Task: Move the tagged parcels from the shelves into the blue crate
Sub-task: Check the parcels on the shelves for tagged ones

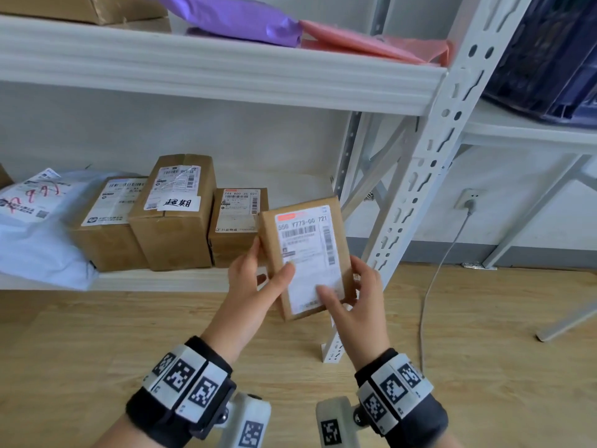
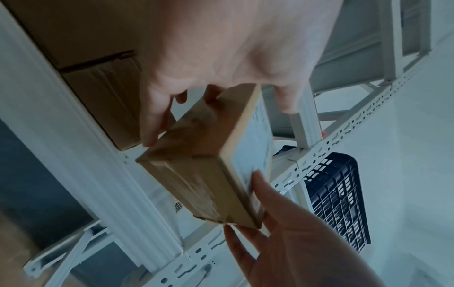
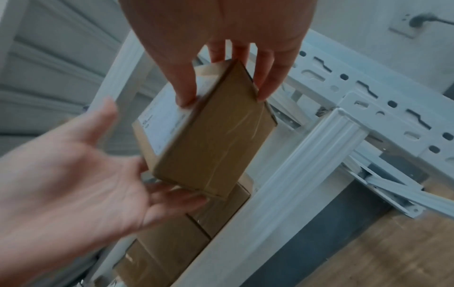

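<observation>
A small flat cardboard parcel (image 1: 307, 253) with a white shipping label is held up in front of the lower shelf (image 1: 161, 279). My right hand (image 1: 349, 286) pinches its lower right corner, thumb on the label and fingers behind. My left hand (image 1: 268, 270) is at its left edge; the right wrist view shows that hand (image 3: 81, 170) spread, with fingers (image 3: 176, 196) touching the parcel's (image 3: 209, 136) underside and the thumb off the label. The dark blue crate (image 1: 549, 53) stands on a higher shelf to the right, also seen past the parcel (image 2: 211, 165) as the crate (image 2: 336, 203).
Three labelled cardboard boxes (image 1: 174, 215) and a white poly bag (image 1: 35, 221) remain on the lower shelf. Purple (image 1: 232, 17) and pink (image 1: 365, 43) bags lie on the upper shelf. A perforated white upright (image 1: 429, 156) stands just right of the parcel. A cable (image 1: 445, 253) hangs from a wall socket.
</observation>
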`<state>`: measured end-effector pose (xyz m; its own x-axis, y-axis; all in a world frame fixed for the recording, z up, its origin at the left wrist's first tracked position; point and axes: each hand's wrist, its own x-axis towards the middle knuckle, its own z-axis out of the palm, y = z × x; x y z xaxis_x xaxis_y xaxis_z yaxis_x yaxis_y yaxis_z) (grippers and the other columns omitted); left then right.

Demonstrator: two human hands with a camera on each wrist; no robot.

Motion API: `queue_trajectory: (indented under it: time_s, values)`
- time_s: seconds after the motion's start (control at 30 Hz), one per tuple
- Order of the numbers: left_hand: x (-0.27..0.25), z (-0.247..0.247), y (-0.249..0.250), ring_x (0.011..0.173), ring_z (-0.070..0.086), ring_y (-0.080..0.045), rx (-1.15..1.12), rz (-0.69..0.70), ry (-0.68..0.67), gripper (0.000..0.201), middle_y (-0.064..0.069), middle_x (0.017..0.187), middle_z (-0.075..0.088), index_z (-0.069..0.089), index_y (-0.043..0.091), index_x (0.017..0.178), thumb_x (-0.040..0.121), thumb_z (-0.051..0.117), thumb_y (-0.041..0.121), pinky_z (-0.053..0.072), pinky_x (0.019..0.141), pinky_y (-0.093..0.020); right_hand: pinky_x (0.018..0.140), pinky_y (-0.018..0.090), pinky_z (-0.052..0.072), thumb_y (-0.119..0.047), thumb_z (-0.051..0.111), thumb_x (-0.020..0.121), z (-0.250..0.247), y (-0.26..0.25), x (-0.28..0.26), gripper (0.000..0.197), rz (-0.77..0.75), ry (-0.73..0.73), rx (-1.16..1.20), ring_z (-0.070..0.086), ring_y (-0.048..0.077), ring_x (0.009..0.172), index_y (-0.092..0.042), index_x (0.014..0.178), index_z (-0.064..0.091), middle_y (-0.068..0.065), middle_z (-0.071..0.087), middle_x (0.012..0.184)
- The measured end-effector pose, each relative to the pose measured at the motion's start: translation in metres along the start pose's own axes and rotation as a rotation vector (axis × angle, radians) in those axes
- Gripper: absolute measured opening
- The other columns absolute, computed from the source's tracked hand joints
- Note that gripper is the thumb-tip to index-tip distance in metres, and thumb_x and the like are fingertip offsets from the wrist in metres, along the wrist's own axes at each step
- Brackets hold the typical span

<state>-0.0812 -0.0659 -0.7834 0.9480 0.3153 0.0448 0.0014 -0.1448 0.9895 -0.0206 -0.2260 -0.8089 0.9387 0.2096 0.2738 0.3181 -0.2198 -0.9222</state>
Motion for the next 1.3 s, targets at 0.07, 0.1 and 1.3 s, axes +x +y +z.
queue_trajectory:
  time_s: [0.07,0.1,1.3]
  values:
    - [0.006,-0.002,-0.003,0.129,0.044,-0.005,-0.008,-0.012,0.027,0.080,0.011,0.141,0.042,0.039,0.060,0.132,0.059,0.059,0.086,0.042,0.106,-0.047,0.081,0.013,0.048,-0.036,0.072,0.078,0.001,0.000,-0.006,0.051,-0.070,-0.006,-0.030,0.051,-0.005,0.102,-0.043,0.120,0.043,-0.015,0.046,0.118]
    - [0.007,-0.004,-0.001,0.124,0.050,-0.004,-0.031,-0.015,0.039,0.066,0.013,0.136,0.050,0.044,0.062,0.125,0.064,0.059,0.083,0.046,0.103,-0.045,0.083,0.013,0.047,-0.046,0.065,0.079,0.001,-0.001,-0.008,0.045,-0.089,-0.004,-0.016,0.052,-0.003,0.103,-0.043,0.119,0.046,-0.014,0.048,0.117]
    - [-0.003,-0.017,-0.014,0.117,0.059,-0.005,-0.020,0.047,0.052,0.059,0.009,0.122,0.065,0.050,0.031,0.119,0.069,0.079,0.018,0.046,0.100,-0.027,0.110,0.043,0.039,-0.032,0.043,0.095,-0.008,-0.010,-0.001,0.046,0.107,-0.120,0.388,0.050,0.007,0.127,-0.025,0.140,0.044,-0.012,0.055,0.135]
